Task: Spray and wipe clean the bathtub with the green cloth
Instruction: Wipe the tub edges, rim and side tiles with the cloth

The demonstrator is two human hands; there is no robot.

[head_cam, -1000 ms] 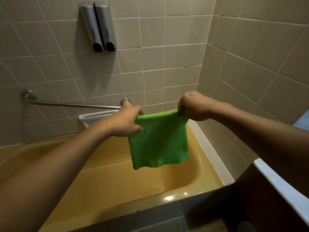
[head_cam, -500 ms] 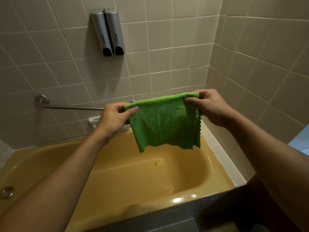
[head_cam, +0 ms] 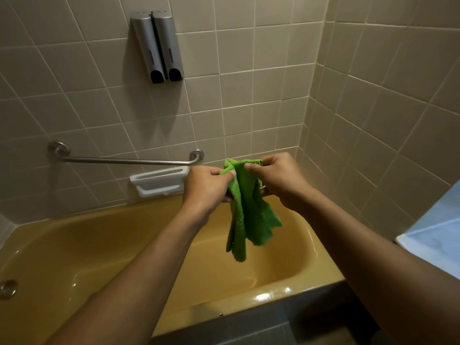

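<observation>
Pinching the top edge of the green cloth (head_cam: 245, 210), the left hand (head_cam: 206, 189) and right hand (head_cam: 278, 181) sit close together, each with thumb and fingers clamped on the fabric, which hangs bunched in loose folds below the grip. Under it lies the yellow bathtub (head_cam: 104, 245), its near rim glistening. Just behind the left hand, a white soap dish (head_cam: 156, 181) is fixed to the tiled wall, a metal grab bar (head_cam: 124, 160) above it. Higher up hang two grey dispensers (head_cam: 158, 47).
</observation>
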